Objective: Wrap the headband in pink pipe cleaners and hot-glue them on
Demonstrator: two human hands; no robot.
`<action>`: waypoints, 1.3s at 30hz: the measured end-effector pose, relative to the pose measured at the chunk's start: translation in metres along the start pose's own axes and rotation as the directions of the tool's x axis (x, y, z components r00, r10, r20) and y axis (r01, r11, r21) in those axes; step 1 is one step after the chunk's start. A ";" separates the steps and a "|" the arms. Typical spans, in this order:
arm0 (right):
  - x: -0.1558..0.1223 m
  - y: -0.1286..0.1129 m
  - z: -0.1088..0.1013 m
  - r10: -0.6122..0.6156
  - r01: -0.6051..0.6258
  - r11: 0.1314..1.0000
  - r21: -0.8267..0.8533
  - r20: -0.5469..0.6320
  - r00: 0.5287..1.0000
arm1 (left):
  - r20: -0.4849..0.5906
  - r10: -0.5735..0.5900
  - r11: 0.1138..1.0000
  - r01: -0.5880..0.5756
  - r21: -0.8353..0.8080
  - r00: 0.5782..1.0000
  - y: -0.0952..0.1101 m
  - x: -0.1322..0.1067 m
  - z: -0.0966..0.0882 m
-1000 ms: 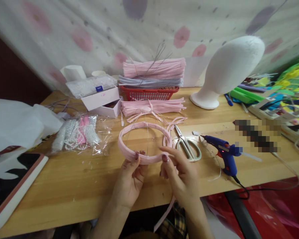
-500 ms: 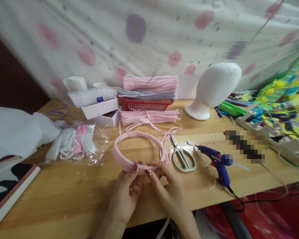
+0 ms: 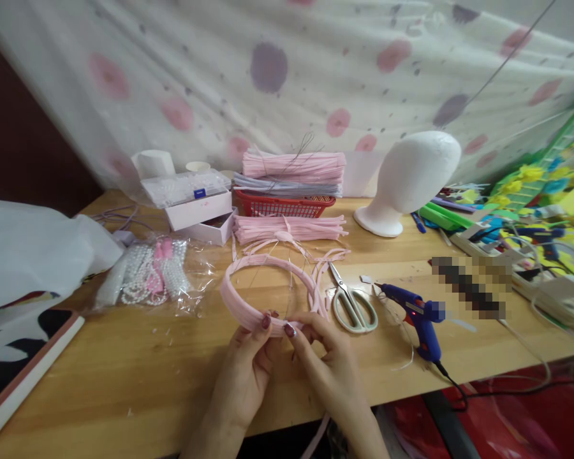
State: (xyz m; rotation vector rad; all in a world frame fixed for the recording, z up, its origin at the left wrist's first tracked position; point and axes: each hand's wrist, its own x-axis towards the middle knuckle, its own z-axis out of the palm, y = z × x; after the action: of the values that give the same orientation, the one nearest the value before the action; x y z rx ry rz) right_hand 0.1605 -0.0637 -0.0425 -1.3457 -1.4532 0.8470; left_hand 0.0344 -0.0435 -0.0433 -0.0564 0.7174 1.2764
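Right hand (image 3: 324, 360) shifted toward left hand (image 3: 243, 373), both grips pinching pink ring (image 3: 238, 308), scissors (image 3: 348, 294) near its right edge

My left hand (image 3: 243, 373), lower centre: pinched, thumb on top, fingers curled under. Right hand (image 3: 328, 363) just right of it, same pinch, thumb angled up-left. Thumb tips near, not touching. Bare wrists, both angled in from bottom edge.

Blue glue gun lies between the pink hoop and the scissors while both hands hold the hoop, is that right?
Not quite: in the head view, the blue glue gun lies right of the scissors. Left hand and right hand do hold the pink hoop.
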 end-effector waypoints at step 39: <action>0.000 0.001 0.003 -0.106 0.109 0.994 0.027 -0.086 0.991 | 0.022 -0.006 1.000 0.007 -0.024 1.000 0.002 -0.003 0.002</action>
State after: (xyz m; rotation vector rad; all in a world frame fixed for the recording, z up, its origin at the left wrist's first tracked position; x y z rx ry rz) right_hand 0.1575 -0.0629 -0.0440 -1.2526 -1.4271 0.7320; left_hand 0.0327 -0.0443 -0.0399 -0.0642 0.6829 1.2776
